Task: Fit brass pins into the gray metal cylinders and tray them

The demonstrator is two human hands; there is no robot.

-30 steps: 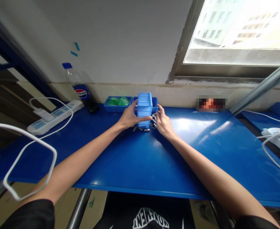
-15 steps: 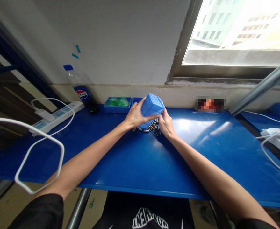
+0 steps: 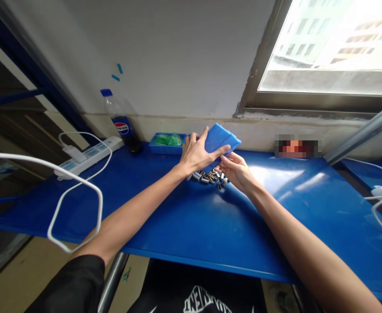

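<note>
A blue plastic bin [image 3: 220, 140] is tipped over in the air above the table, its outer base and side towards me. My left hand [image 3: 195, 152] is wrapped over the bin, thumb and fingers spread along its sides. My right hand [image 3: 238, 169] is at its lower right edge, fingers curled against the rim and partly hidden. Directly below lies a loose pile of small metal parts [image 3: 212, 177], some silvery cylinders and some brass-coloured pins. The bin's inside is turned away from view.
Behind my left hand stands a blue tray [image 3: 164, 150] with green packets [image 3: 168, 139]. A cola bottle [image 3: 122, 126] and a white power strip [image 3: 89, 157] are further left. A white cable [image 3: 100, 204] loops above my left forearm. The wall and window bound the blue table [image 3: 184, 226].
The bin has tilted further, rotating in my hands and showing more of its flat side. More small metal parts show below it. The whole view has shifted slightly.
</note>
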